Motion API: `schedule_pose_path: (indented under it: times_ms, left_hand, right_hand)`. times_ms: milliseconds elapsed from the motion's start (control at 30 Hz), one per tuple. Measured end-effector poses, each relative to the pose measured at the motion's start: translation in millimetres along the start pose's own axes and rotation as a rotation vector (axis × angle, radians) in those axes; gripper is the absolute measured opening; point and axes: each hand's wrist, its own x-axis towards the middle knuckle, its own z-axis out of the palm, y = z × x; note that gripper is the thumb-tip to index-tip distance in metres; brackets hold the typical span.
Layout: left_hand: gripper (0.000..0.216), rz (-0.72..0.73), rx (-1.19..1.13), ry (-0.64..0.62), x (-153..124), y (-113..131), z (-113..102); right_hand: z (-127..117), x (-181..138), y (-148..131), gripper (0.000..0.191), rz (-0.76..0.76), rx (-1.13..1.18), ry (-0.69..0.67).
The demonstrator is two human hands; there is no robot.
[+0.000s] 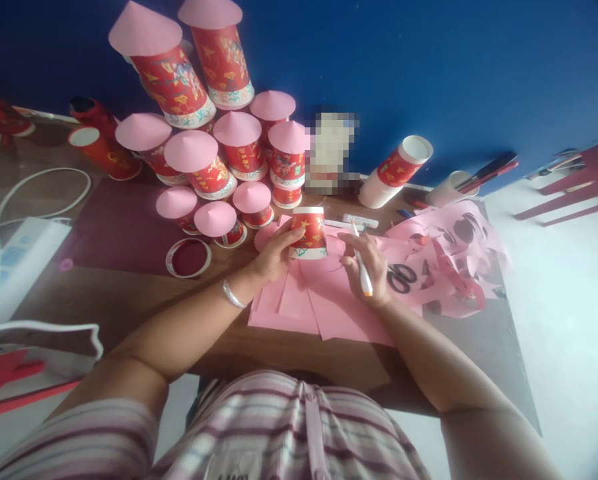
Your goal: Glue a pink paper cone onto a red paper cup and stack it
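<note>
My left hand (pixel 277 255) is wrapped round the side of a red paper cup (pixel 309 235) with yellow star drawings and a white band with green marks along its lower edge. In my right hand (pixel 371 265), just right of the cup, is a white marker (pixel 363 265) with an orange end, its tip pointing up and away from me. A small gap separates marker and cup. Beneath both hands lie sheets of pink paper (pixel 299 303). Behind the cup rests another white pen (pixel 361 221).
Red cups with pink cone tops (pixel 191 152) stand stacked at the back left. Black-handled scissors (pixel 401 278) and pink paper scraps (pixel 453 230) lie to the right. A stack of cups (pixel 395 172) and a pen holder (pixel 453 188) are behind. A power strip (pixel 26 263) sits far left.
</note>
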Motion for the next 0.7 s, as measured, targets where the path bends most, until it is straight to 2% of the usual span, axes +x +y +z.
schedule_pose_path:
  times_ms: [100, 333, 533, 700]
  left_hand:
    - [0.042, 0.015, -0.017, -0.002, 1.1, -0.1, 1.3]
    - [0.042, 0.018, -0.014, 0.010, 1.6, -3.1, 2.2]
    - [0.040, -0.001, -0.022, 0.002, 0.3, -2.9, 4.2]
    - [0.037, -0.002, 0.001, -0.009, -1.7, -1.3, 6.3]
  right_hand:
    - [-2.2, 0.4, -4.9, 0.042, -0.028, 0.027, 0.058]
    - [-9.2, 1.9, -30.5, 0.027, -0.084, 0.069, 0.001]
    - [-14.2, 4.3, -43.9, 0.008, -0.056, 0.023, -0.019]
    - [-10.8, 3.4, -42.4, 0.012, -0.067, -0.004, -0.017]
